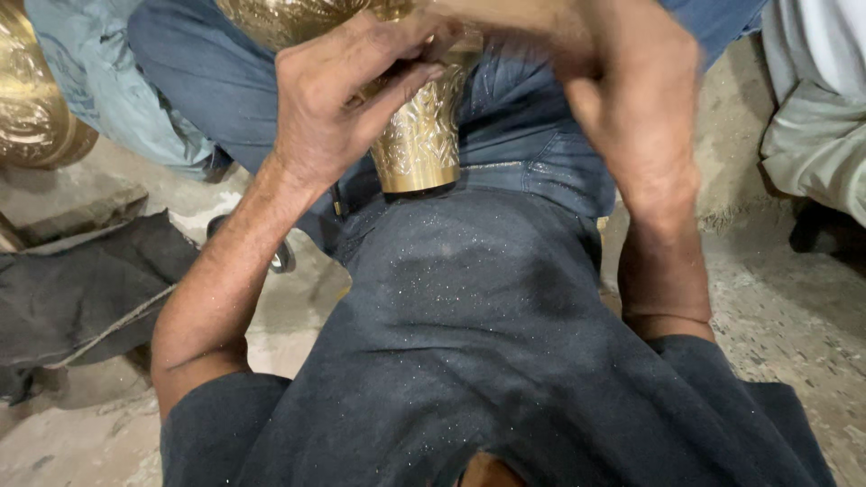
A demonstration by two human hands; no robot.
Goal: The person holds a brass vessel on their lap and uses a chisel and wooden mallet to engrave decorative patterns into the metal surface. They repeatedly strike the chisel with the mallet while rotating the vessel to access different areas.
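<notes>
An engraved brass vessel [420, 142] with a flared foot rests against my lap, its foot pointing toward my dark shirt. My left hand [347, 90] wraps around its narrow neck, fingers curled over the metal. My right hand [622, 99] is pressed against the vessel's upper part at the top edge of the view; it is blurred and its fingers are partly hidden. The vessel's wide body [298, 18] runs out of the top of the frame. Fine metal dust speckles my shirt.
Another brass piece [32, 99] stands at the far left. A dark cloth [81, 289] with a cord lies on the dusty concrete floor at the left. Another person's pale clothing [821, 117] is at the right edge, and blue fabric [108, 81] at the upper left.
</notes>
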